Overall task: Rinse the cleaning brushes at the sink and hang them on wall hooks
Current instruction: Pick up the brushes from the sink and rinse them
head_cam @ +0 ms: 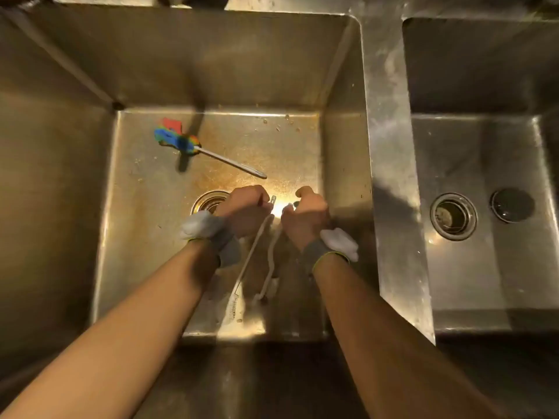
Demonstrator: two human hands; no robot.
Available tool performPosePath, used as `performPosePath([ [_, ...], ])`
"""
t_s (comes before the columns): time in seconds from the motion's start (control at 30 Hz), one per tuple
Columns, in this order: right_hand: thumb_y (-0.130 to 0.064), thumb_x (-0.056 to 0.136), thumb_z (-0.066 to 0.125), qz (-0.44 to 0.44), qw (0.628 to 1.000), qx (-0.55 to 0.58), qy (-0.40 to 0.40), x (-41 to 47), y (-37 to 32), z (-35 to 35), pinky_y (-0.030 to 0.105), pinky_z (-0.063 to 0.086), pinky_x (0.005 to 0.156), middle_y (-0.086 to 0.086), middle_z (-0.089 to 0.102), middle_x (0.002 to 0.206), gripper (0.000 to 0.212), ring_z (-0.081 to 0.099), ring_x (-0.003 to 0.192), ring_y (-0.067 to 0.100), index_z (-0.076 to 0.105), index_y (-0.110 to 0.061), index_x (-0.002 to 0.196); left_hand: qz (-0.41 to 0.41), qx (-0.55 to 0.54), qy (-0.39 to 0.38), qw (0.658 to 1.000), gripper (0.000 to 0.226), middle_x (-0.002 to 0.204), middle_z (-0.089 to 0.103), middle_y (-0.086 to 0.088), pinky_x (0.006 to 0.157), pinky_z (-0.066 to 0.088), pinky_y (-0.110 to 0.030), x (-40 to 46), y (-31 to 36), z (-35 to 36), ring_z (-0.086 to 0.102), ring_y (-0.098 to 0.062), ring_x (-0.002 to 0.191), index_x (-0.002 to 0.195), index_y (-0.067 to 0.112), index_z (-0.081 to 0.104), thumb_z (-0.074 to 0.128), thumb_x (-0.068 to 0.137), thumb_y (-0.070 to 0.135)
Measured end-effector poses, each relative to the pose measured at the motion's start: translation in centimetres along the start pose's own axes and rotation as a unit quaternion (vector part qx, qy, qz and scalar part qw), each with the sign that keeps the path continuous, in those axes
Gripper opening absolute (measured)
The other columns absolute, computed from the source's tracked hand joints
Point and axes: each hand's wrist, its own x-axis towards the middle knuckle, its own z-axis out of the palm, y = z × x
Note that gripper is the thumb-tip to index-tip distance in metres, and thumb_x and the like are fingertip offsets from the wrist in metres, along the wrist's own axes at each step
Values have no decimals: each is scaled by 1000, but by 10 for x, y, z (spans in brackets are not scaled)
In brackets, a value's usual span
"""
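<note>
Left hand (245, 211) fisted on thin wire brush (242, 275); right hand (305, 217) fisted on wavy white brush (270, 261). Both brushes hang toward near wall of sink (211, 71), over its floor. Third brush (181, 140), multicoloured head, lies on sink floor beyond hands. Risk: wet handles slip from fists; thin brush near drain (208, 201) could lodge there. No water seen running. No legible writing.

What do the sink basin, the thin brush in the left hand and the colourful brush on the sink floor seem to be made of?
Sink basin: stainless steel, judging by its brushed, scratched sheen and bright glare.
Thin brush in the left hand: probably twisted wire, with a coiled, bristled tip; blur leaves it open.
Colourful brush: a shiny, likely metal handle; the red, blue and green head looks like soft plastic or foam.
</note>
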Motion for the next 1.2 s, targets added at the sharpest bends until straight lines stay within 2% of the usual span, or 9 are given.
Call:
performPosePath([
  [0.07, -20, 88, 54, 22, 1000, 19, -5, 3, 3, 13, 29, 40, 74, 17, 60, 118, 33, 61, 105, 34, 52, -8, 119, 35, -3, 82, 996, 13, 84, 69, -11, 59, 44, -28, 7, -6, 12, 61, -17, 65, 89, 5, 69, 60, 84, 14],
  [0.2, -28, 92, 52, 77, 997, 1, 5, 16, 9, 42, 36, 47, 86, 15, 59, 121, 34, 59, 112, 32, 50, -8, 119, -1, 74, 49, 996, 17, 101, 69, -9, 63, 32, -29, 22, -20, 41, 63, -27, 94, 93, 12, 64, 58, 89, 27],
  [0.37, -30, 99, 34, 70, 997, -9, 24, 28, 24, 69, 37, 46, 87, 15, 64, 118, 36, 63, 106, 32, 55, -6, 115, -46, 66, 121, 989, 24, 99, 70, -7, 63, 37, -32, 37, -24, 57, 66, -30, 94, 95, 16, 65, 63, 83, 37],
  [0.5, -33, 95, 39, 67, 997, -21, 25, 36, 23, 76, 36, 50, 78, 14, 66, 114, 36, 67, 101, 31, 59, -8, 111, -70, 48, 138, 987, 25, 104, 73, -7, 66, 39, -31, 38, -23, 53, 68, -31, 98, 99, 19, 72, 60, 85, 37],
  [0.6, -31, 89, 50, 92, 994, 55, 21, 33, 14, 66, 38, 54, 80, 12, 69, 106, 30, 67, 96, 30, 64, -10, 105, -80, -7, 122, 989, 32, 99, 73, -6, 71, 51, -35, 34, -22, 41, 67, -31, 93, 94, 19, 70, 61, 82, 47],
  [0.73, -31, 92, 51, 49, 988, 142, 23, 21, -11, 37, 27, 35, 65, 6, 64, 89, 24, 57, 79, 22, 60, -9, 100, -105, -149, 129, 975, 28, 89, 67, -4, 75, 49, -34, 16, -20, 11, 64, -26, 88, 100, 12, 63, 52, 92, 37],
  [0.9, -28, 82, 50, -48, 954, 297, -4, -5, -66, 4, 52, 55, 57, 8, 59, 67, 7, 66, 65, 38, 56, -24, 83, -90, -315, 156, 932, 5, 73, 61, -1, 51, 47, -13, -28, -9, -49, 61, -2, 57, 94, 14, 54, 49, 93, 14],
  [1.03, -8, 90, 46, -111, 904, 395, -121, -42, -128, -40, 24, 47, 46, 13, 61, 71, 12, 56, 42, 14, 56, -13, 93, -40, -395, 220, 891, 7, 66, 67, 4, 67, 55, -46, -75, -1, -113, 66, -20, 61, 90, 17, 53, 49, 93, 12],
  [1.2, -7, 94, 47, -215, 859, 421, -198, -95, -192, -74, 16, 43, 46, 11, 60, 70, 17, 53, 45, 7, 64, -7, 91, 15, -436, 309, 845, 10, 60, 62, -3, 52, 49, -17, -143, 24, -187, 61, -4, 48, 91, 1, 50, 45, 94, -7],
])
